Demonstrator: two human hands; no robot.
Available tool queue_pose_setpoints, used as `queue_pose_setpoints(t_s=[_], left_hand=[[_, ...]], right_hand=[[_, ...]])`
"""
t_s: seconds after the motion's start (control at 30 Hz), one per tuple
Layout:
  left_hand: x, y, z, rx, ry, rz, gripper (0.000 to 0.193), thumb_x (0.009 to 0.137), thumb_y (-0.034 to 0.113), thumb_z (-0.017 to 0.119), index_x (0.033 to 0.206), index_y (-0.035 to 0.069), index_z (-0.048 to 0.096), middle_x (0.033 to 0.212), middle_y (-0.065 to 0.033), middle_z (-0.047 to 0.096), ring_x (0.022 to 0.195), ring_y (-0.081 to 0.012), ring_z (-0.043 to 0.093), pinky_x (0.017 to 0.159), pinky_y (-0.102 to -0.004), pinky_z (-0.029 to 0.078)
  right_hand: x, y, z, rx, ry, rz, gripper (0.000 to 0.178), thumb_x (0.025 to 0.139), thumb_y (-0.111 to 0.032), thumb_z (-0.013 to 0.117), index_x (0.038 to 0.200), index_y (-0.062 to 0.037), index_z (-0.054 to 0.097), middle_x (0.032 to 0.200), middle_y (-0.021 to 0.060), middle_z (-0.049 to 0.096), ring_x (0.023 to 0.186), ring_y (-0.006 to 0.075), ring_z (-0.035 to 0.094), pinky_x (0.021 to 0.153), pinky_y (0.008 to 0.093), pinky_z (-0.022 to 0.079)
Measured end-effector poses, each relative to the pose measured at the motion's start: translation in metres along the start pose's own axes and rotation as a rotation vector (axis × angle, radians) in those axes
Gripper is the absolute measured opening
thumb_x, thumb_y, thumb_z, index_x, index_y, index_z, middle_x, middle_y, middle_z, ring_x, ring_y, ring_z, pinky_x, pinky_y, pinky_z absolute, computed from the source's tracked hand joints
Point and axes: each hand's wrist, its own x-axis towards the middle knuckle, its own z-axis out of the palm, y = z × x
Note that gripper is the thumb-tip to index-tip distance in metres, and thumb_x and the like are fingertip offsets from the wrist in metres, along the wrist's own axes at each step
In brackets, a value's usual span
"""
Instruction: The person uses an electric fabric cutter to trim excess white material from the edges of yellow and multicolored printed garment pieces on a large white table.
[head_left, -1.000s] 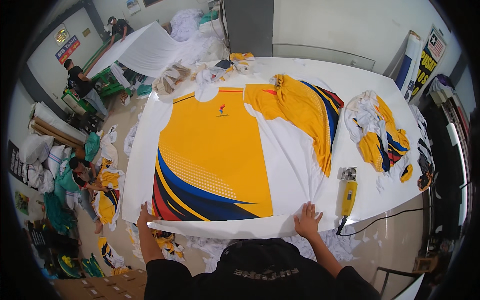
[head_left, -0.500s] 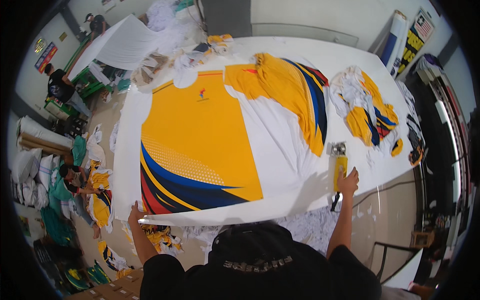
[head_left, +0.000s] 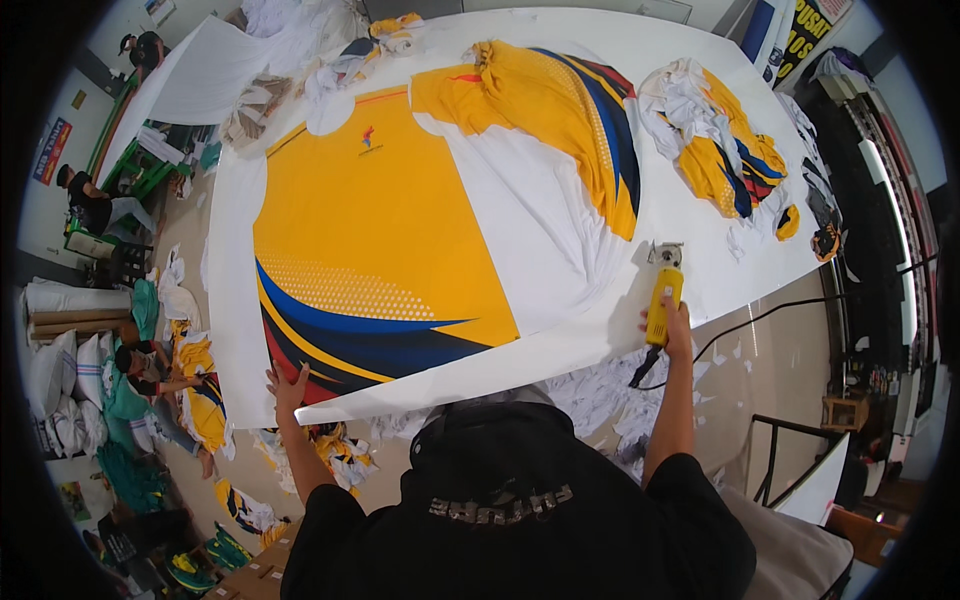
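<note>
A yellow jersey panel (head_left: 370,220) with blue, black and red stripes along its bottom lies spread on a large white table (head_left: 560,345). My left hand (head_left: 288,388) rests on the panel's lower left corner with its fingers apart. My right hand (head_left: 677,328) is wrapped round a yellow electric cloth cutter (head_left: 664,300). Its metal head points away from me, and a black cord trails from its back end. The cutter is right of the panel, apart from it. White cloth (head_left: 525,215) and a bunched yellow printed cloth (head_left: 560,110) adjoin the panel's right side.
A crumpled heap of printed cloth (head_left: 715,150) lies at the table's right. Paper scraps (head_left: 590,400) litter the floor by the near edge. Beyond the left edge a seated person (head_left: 150,370) handles yellow cloth; two others are farther back. The black power cord (head_left: 760,318) runs off right.
My left hand has moved from the near edge onto the panel's corner, its fingers now spread. My right hand still holds the cutter, now tilted differently. The whole view has shifted, so the table appears higher.
</note>
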Motion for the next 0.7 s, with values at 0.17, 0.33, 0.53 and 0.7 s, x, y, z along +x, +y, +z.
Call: queue_pose_setpoints(t_s=[0.17,0.33,0.53,0.7], left_hand=[[0.005,-0.013,0.014,-0.024,-0.015,0.013,0.123,0.08,0.088,0.065,0.172,0.027,0.01,0.178,-0.0223,0.001,0.158,-0.0596,0.003,0.121,-0.0755,0.021],[0.022,-0.029,0.021,0.022,0.03,0.129,0.121,0.088,0.078,0.067,0.17,0.007,0.013,0.171,-0.0385,0.008,0.16,-0.0551,0.007,0.129,-0.062,0.006],[-0.006,-0.028,-0.006,0.007,-0.063,0.122,0.129,0.078,0.074,0.079,0.171,0.012,0.015,0.172,-0.0373,0.008,0.159,-0.0568,0.012,0.129,-0.0619,0.012],[0.003,-0.031,0.001,-0.011,-0.027,0.207,0.136,0.07,0.068,0.089,0.171,0.012,0.016,0.17,-0.0405,0.012,0.156,-0.0621,0.011,0.128,-0.0634,0.014]], right_hand=[[-0.12,0.037,0.014,-0.304,-0.03,0.027,0.05,0.097,-0.032,0.073,0.125,-0.0018,0.044,0.094,0.0198,0.069,0.08,0.0316,0.075,0.059,0.0446,0.062],[-0.208,0.06,0.048,-0.897,-0.022,-0.273,0.059,0.09,-0.031,0.078,0.129,-0.0007,0.045,0.101,0.0357,0.07,0.092,0.0562,0.069,0.078,0.0593,0.054],[-0.27,0.054,0.078,-1.108,-0.222,-0.219,0.063,0.093,-0.03,0.076,0.137,-0.0012,0.043,0.11,0.0336,0.069,0.099,0.0556,0.068,0.083,0.0582,0.055],[-0.271,0.064,0.096,-1.133,-0.288,-0.31,0.058,0.094,-0.027,0.075,0.134,0.0001,0.044,0.116,0.0329,0.066,0.099,0.0551,0.067,0.081,0.0585,0.054]])
